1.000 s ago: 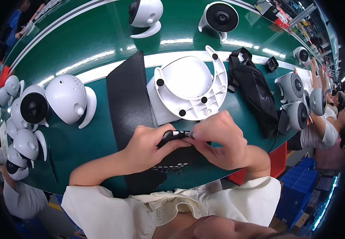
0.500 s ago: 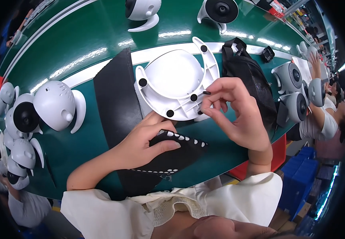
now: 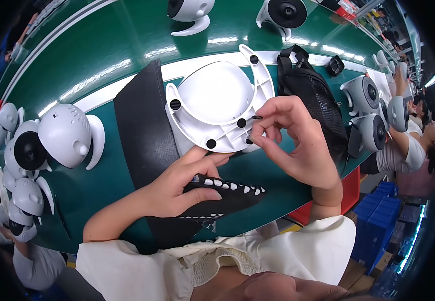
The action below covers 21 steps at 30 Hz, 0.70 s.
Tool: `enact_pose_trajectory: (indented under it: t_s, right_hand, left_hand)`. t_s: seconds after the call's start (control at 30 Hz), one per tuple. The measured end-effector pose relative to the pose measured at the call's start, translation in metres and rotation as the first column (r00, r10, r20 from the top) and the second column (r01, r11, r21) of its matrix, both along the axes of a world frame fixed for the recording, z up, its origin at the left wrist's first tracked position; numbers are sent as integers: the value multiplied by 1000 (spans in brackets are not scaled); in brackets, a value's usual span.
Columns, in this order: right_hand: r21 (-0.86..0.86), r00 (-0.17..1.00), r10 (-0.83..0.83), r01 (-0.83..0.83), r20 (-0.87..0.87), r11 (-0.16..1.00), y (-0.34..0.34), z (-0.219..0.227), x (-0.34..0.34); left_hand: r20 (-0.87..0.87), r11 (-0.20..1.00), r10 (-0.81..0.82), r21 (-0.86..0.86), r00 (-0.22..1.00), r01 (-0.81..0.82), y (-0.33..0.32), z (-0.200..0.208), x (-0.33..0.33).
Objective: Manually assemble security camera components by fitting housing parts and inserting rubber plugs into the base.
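A white device (image 3: 215, 93) lies upside down, its curved ribbed base (image 3: 227, 140) facing up with several round black foot pads (image 3: 211, 144) on it. At the base's right side, my right hand (image 3: 295, 143) is closed in a pinch, with a small black pad (image 3: 249, 140) at the thumb and fingertip, against the base. Another small dark piece (image 3: 257, 117) shows at a fingertip of this hand. Below the base, my left hand (image 3: 177, 188) is closed on a folded black sheet (image 3: 237, 198) edged with rows of white spots. Its forefinger reaches toward the base's lower rim.
A black mat (image 3: 139, 110) lies under the device's left side. To the right are a black bag (image 3: 310, 95) and a small black box (image 3: 335, 65). Several white devices (image 3: 67, 135) stand at the left, with others along the far side and right. Co-workers sit at both sides.
The folded sheet has turned slightly in my left hand, showing more of its spotted edge. My right fingers have shifted slightly left with the pad. The whole view has shifted a little.
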State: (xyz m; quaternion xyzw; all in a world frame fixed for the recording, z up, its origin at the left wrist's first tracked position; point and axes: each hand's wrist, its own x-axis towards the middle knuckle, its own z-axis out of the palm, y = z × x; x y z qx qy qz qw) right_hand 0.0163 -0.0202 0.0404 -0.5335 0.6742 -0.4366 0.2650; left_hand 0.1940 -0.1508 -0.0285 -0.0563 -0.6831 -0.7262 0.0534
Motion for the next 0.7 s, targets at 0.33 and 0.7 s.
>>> enact_pose_trajectory:
  t_s: [0.33,0.7]
  right_hand:
    - [-114,953,-10,-26,-302,993,3,-5,3]
    - [10,868,-242,273,-433,962,6,-4,-5]
  left_hand:
    - [-36,996,-23,85,999,26,3,3,-5]
    - [-16,995,-27,99,999,29,6,6,-11]
